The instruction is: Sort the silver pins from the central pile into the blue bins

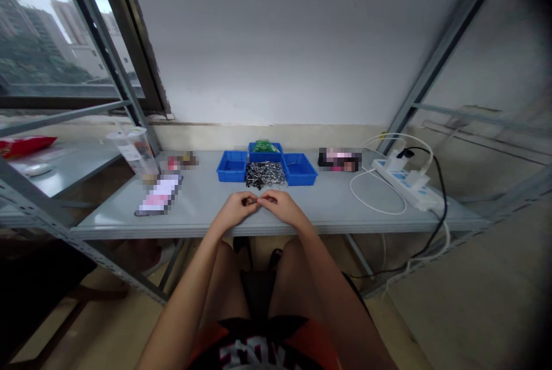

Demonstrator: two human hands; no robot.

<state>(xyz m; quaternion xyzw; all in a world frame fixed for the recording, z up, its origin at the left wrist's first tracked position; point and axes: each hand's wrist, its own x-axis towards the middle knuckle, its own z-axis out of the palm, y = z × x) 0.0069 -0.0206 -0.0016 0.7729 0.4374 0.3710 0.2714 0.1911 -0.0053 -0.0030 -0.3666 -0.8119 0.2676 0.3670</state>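
Observation:
My left hand [238, 207] and my right hand [279, 204] meet over the front of the grey table, fingertips touching. Both are closed in a pinch; whatever lies between the fingers is too small to make out. Just beyond them is a heap of thin, shiny metal pieces [266, 174], too fine to name. Blue bins frame it: a left bin [232, 178], a right bin [302, 178] with a small thin piece in it, and a back bin [264, 157] holding green packets or pieces [264, 146].
On the left are a blurred-out phone [160, 195] and a clear plastic container [137, 151]. To the right lie a pixelated pink-and-black object [340, 160] and a white power strip [407, 186] with cables looping over the table [207, 209]. Metal shelf posts stand at both sides.

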